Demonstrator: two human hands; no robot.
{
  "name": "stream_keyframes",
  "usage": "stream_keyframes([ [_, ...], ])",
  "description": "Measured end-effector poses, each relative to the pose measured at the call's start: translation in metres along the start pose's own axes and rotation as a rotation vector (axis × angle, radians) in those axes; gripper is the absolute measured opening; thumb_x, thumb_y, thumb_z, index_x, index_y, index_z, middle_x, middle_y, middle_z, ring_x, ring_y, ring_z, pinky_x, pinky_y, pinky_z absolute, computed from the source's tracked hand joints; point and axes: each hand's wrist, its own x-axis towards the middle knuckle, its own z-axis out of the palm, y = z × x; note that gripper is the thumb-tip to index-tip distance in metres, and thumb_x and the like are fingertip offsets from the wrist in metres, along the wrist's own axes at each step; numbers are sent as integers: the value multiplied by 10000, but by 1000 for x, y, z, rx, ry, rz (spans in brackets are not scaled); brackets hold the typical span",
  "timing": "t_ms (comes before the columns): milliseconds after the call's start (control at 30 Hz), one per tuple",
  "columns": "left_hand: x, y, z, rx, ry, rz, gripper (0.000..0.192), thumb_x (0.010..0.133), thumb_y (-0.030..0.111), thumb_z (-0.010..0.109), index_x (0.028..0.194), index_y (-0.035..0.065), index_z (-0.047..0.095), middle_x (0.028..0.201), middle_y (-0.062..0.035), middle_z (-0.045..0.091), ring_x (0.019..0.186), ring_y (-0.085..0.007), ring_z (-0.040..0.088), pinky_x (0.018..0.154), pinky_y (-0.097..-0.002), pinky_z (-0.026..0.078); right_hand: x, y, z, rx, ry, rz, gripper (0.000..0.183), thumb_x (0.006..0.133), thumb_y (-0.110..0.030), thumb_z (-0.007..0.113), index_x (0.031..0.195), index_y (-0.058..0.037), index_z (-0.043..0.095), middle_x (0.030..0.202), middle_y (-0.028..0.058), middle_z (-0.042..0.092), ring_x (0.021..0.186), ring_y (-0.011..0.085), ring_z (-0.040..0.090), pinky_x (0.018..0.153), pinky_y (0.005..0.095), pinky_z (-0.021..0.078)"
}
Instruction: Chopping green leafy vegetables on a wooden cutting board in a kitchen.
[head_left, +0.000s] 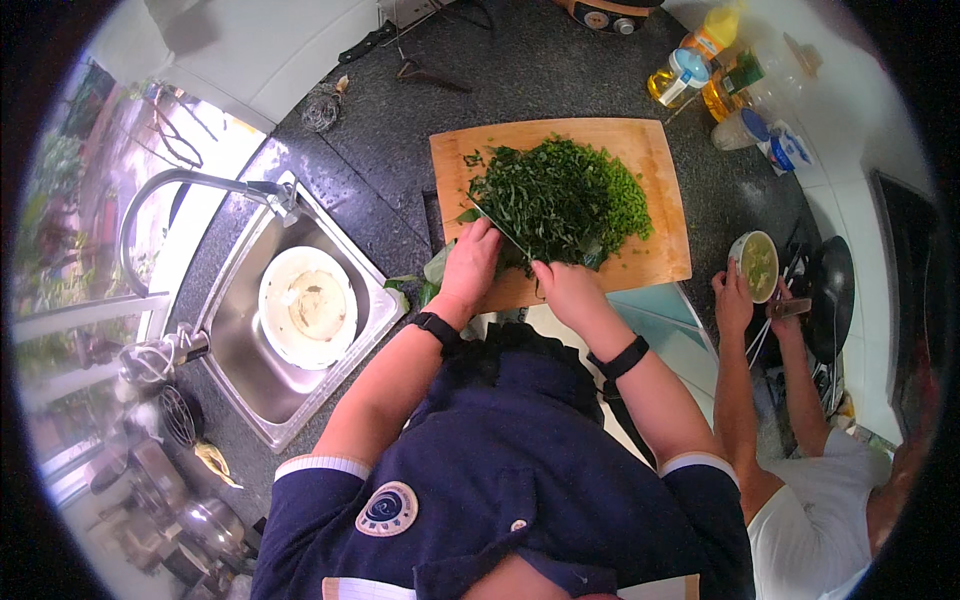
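My right hand (568, 291) grips a kitchen knife (504, 229), its thin blade angled up and left across the greens. My left hand (471, 264) presses green leaves (439, 264) against the wooden cutting board (664, 240), fingertips beside the blade. A heap of shredded dark leaves (540, 187) covers the board's middle. Lighter green chopped bits (631, 202) lie along the heap's right side. The knife's handle is mostly hidden in my right hand. A few whole leaves (405, 283) stick out past the board's left edge, by the sink.
Left is a steel sink (247, 375) holding a white basin (271, 322), under a curved faucet (187, 174). At right a co-worker's hands (735, 300) hold a bowl of food (757, 266) near a black wok (834, 300). Oil bottles (675, 79) stand at the back right.
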Motion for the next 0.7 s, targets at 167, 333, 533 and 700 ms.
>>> stream_keyframes([
  [167, 1, 3, 5, -7, 27, 30, 128, 783, 41, 557, 911, 39, 562, 1016, -121, 537, 933, -333, 525, 798, -401, 463, 27, -12, 29, 117, 46, 129, 552, 938, -460, 368, 777, -6, 638, 779, 245, 632, 775, 407, 617, 706, 494, 480],
  [333, 0, -1, 0, 1, 45, 90, 127, 790, 66, 568, 915, 47, 571, 1059, -126, 541, 917, -336, 533, 798, -399, 464, 45, -6, 12, 415, -150, 272, 545, 940, -460, 360, 815, -1, 625, 824, 259, 625, 819, 435, 593, 754, 511, 458],
  [533, -1, 1, 1, 60, 52, 28, 141, 763, 36, 563, 902, 49, 580, 989, -114, 548, 913, -319, 532, 783, -400, 474, 0, 4, 10, 138, 13, 49, 550, 949, -455, 345, 829, 3, 625, 823, 245, 631, 793, 417, 604, 729, 500, 463],
  [700, -1, 1, -4, -25, 85, 38, 135, 759, 25, 558, 892, 38, 573, 973, -118, 541, 900, -326, 529, 768, -404, 477, 11, -12, 30, 186, -66, 215, 597, 937, -505, 332, 876, 2, 640, 865, 241, 643, 842, 413, 618, 749, 503, 475],
])
